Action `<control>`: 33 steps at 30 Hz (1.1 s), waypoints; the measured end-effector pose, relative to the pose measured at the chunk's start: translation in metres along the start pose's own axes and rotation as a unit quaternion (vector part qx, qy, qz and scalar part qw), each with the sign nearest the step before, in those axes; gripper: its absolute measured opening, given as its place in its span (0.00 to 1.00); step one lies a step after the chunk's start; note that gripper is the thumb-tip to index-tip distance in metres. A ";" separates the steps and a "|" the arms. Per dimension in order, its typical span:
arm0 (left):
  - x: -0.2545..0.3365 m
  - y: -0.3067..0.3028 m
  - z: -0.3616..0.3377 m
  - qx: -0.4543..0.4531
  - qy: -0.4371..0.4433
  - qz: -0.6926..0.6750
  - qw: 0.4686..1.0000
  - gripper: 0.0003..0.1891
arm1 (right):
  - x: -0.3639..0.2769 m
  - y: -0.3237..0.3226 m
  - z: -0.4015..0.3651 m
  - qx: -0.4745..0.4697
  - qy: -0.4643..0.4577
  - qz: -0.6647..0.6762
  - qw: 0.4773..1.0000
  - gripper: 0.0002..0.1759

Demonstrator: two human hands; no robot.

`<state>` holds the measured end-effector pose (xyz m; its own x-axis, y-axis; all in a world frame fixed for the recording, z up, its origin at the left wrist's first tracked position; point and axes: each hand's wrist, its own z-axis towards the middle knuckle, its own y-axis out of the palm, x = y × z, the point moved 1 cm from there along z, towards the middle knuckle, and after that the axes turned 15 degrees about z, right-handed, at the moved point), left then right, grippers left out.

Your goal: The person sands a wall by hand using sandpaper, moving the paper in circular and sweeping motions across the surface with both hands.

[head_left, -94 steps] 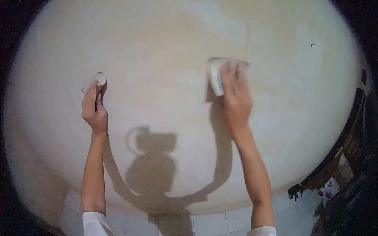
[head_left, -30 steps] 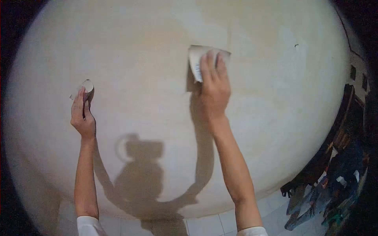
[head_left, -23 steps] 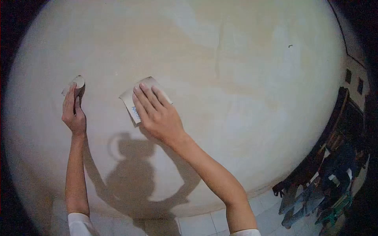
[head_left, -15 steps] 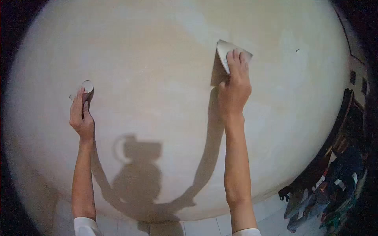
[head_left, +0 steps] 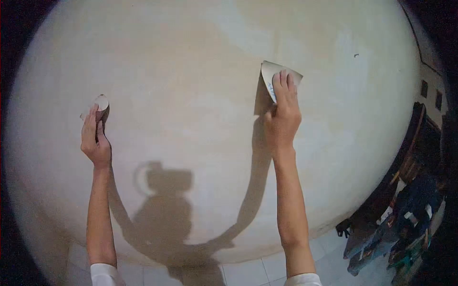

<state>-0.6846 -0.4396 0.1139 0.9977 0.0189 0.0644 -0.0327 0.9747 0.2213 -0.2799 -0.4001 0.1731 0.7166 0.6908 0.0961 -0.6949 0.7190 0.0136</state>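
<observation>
My right hand (head_left: 283,114) presses a sheet of sandpaper (head_left: 270,70) against the pale wall (head_left: 191,95), fingers laid over its light, printed back. One corner of the sheet bends away from the wall and casts a shadow. On the left, my left hand (head_left: 96,143) grips a smaller curled piece of sandpaper (head_left: 102,102) between fingers and thumb, at or close to the wall. Its light side and a darker brown side both show. Both arms are raised in front of me, in white sleeves.
Lighter patches mark the upper wall, and a small nail or hook (head_left: 356,56) sticks out at right. Shadows of my head and arms fall on the wall. Pale floor tiles (head_left: 245,275) run along its foot. Dark clothes or cloths (head_left: 410,209) are heaped at lower right.
My right hand has slid down the wall with the sandpaper. My left hand stays at about the same spot on the wall. The view has shifted slightly.
</observation>
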 end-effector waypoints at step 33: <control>0.010 0.001 0.004 0.002 -0.022 -0.024 0.999 0.17 | 0.010 -0.010 -0.001 -0.072 -0.095 -0.030 0.992 0.33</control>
<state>-0.6750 -0.4395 0.1188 0.9947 -0.0379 0.0956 0.0151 0.9734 0.2287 -0.2651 -0.4003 0.1733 0.7235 0.6287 0.2852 -0.6254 0.7718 -0.1150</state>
